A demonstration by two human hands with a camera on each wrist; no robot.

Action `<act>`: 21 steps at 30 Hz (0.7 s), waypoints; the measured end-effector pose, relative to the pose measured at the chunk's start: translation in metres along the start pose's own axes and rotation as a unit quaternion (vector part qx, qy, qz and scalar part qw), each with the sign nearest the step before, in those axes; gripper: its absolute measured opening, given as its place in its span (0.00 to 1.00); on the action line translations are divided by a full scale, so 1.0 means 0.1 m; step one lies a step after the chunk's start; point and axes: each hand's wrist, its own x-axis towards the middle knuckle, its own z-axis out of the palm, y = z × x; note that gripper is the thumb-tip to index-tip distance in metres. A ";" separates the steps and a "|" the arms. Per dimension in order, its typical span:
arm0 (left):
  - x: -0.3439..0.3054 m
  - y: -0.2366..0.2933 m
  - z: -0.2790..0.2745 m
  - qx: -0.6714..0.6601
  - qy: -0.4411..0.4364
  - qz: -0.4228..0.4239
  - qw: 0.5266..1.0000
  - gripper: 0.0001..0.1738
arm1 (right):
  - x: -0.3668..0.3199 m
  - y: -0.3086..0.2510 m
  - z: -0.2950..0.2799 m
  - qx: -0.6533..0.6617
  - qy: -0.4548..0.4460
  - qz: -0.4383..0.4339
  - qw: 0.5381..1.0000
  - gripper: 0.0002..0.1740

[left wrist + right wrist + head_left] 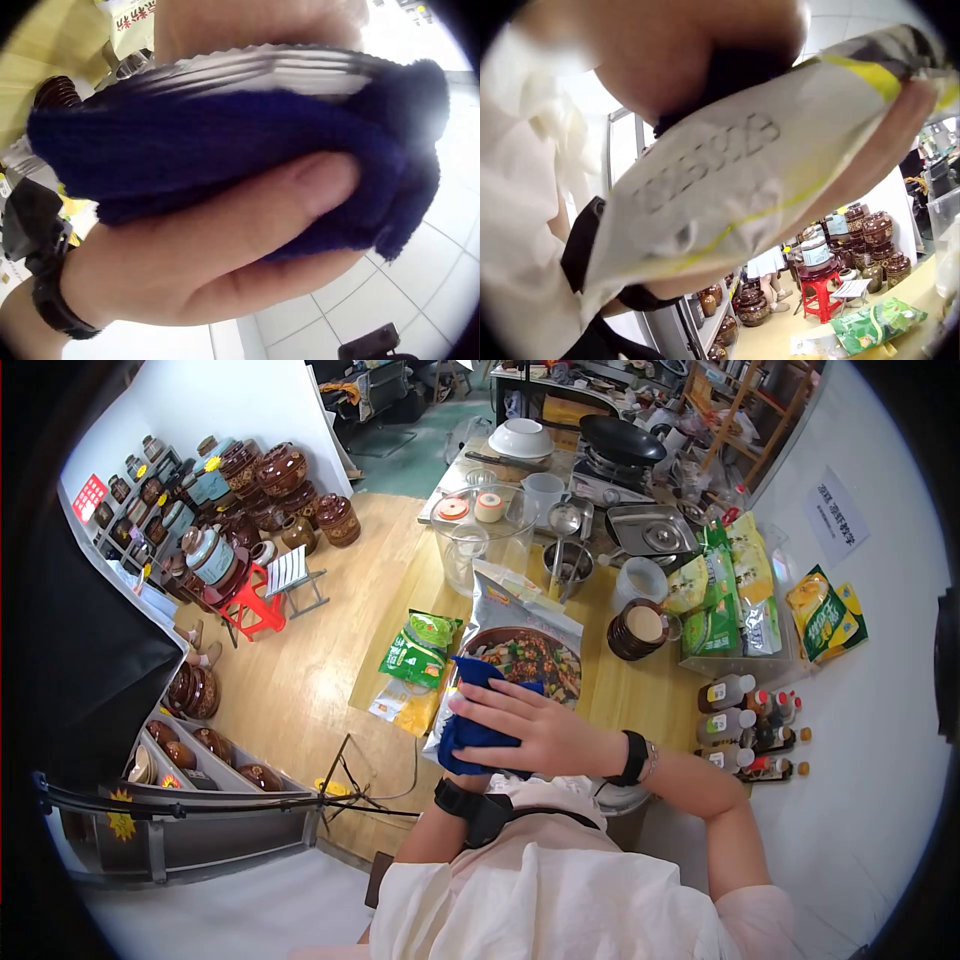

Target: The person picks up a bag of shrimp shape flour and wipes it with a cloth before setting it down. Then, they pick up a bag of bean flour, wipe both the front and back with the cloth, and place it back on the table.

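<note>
A large silver foil food bag (490, 600) with a picture of a cooked dish stands tilted in front of my body. Against its lower front, my right hand (530, 730) presses a dark blue cloth (465, 738), fingers spread across it. The left wrist view shows the right thumb (322, 184) laid over the folded cloth (225, 139), beside the bag's serrated edge (277, 64). My left hand (900, 135) holds the bag from behind, mostly hidden in the head view. In the right wrist view, the bag's pale back (727, 172) carries a printed date.
Green and yellow packets (420, 650) lie left of the bag on the wooden table (620, 695). Beyond stand a clear plastic bucket (485, 550) and a brown ribbed jar (635, 630). On the right are a bin of packets (740, 650) and several sauce bottles (725, 725).
</note>
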 end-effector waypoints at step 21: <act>0.04 0.00 0.01 -0.064 0.089 -0.007 0.994 0.30 | 0.03 0.89 -0.18 0.130 0.125 0.305 0.935 0.25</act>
